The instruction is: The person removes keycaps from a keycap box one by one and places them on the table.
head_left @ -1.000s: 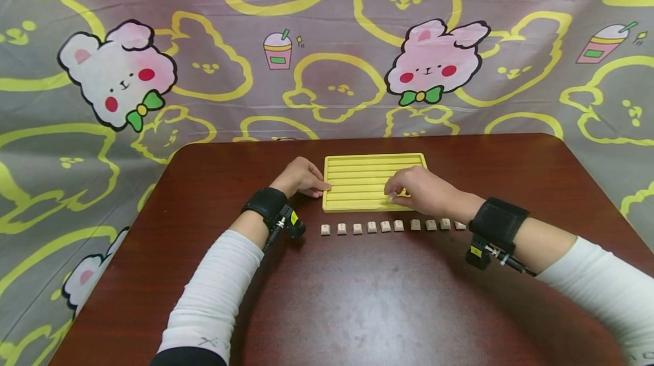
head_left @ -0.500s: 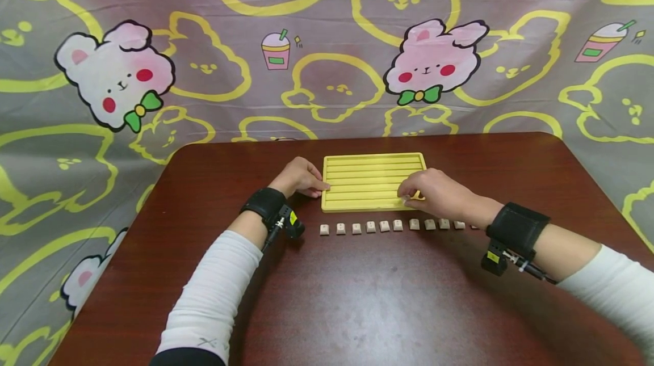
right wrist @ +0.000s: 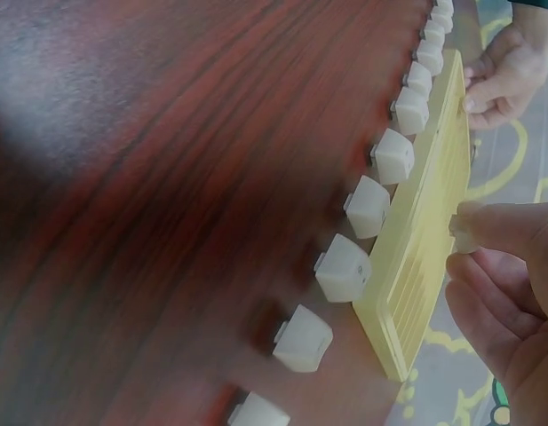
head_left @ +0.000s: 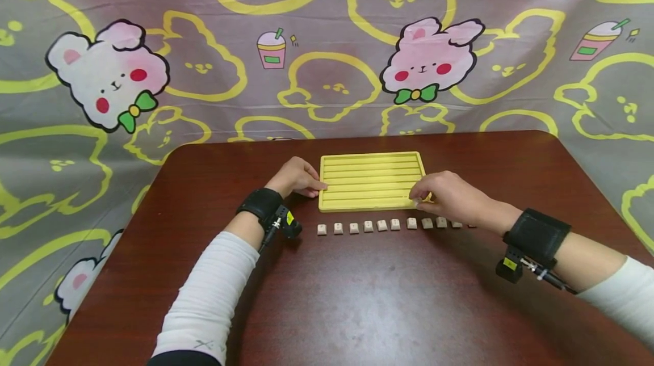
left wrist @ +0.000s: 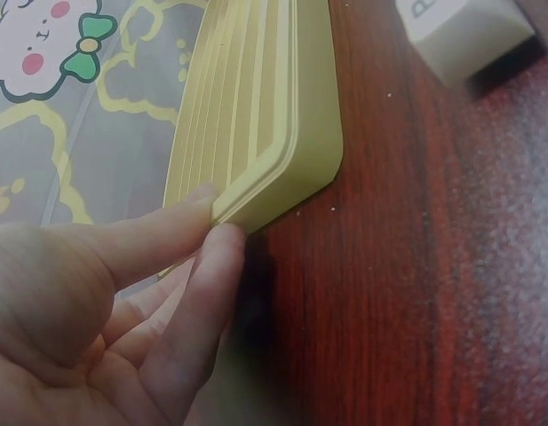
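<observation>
A ridged yellow tray lies flat on the table. My left hand pinches its left edge between thumb and finger, which the left wrist view shows close up. Over the tray's near right corner is my right hand. In the right wrist view, its thumb and fingertip pinch a small whitish keycap, mostly covered by the fingers. Along the tray's near side runs a row of several off-white keycaps, among them one keycap near the middle; the right forearm partly hides the row's right end.
The dark red-brown wooden table extends toward me and to both sides, with light glare at the front. Behind it hangs a curtain printed with cartoon rabbits and yellow outlines. Each wrist wears a black strap with a small camera.
My right hand has slid to the right over the tray, reaching its right corner with the keycap still pinched. My left hand keeps its grip on the left edge. The view has shifted slightly.
</observation>
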`<action>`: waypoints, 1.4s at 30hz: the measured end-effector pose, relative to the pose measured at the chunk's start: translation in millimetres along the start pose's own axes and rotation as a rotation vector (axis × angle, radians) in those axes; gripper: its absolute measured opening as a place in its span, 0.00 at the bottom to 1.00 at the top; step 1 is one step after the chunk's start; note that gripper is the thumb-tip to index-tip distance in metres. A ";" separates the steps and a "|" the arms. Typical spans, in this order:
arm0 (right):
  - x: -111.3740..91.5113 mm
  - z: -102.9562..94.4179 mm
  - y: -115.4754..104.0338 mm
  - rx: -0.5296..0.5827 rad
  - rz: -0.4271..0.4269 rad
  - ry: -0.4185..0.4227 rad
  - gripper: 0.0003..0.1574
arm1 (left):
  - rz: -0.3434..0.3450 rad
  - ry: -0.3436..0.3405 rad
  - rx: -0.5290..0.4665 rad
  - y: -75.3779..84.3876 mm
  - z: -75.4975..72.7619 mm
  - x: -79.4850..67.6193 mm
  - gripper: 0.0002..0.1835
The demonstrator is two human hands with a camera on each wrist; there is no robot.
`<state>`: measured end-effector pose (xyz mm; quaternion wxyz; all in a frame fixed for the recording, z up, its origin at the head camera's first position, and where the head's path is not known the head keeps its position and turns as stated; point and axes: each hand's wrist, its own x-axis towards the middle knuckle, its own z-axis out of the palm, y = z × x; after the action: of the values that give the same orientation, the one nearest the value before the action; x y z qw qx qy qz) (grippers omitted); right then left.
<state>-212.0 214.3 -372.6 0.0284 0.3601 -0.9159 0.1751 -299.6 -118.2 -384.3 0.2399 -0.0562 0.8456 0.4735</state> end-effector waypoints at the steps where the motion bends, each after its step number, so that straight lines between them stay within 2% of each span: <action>1: -1.9 -0.4 0.6 0.002 0.006 -0.001 0.10 | 0.001 -0.001 -0.003 0.7 -0.3 -1.1 0.18; 10: -15.0 -2.0 1.2 0.043 0.019 0.006 0.09 | -0.013 0.010 0.008 0.0 1.8 0.2 0.17; 19: -27.0 -6.3 0.9 0.047 0.009 0.025 0.11 | -0.003 -0.008 -0.007 -1.3 1.6 2.4 0.18; 42: -59.4 -16.3 10.8 0.046 0.101 0.048 0.13 | 0.015 -0.015 0.029 0.1 -0.5 0.6 0.19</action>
<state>-176.6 265.8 -371.2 0.0330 0.3098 -0.9276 0.2059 -300.4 -118.5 -384.3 0.2433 -0.0430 0.8509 0.4636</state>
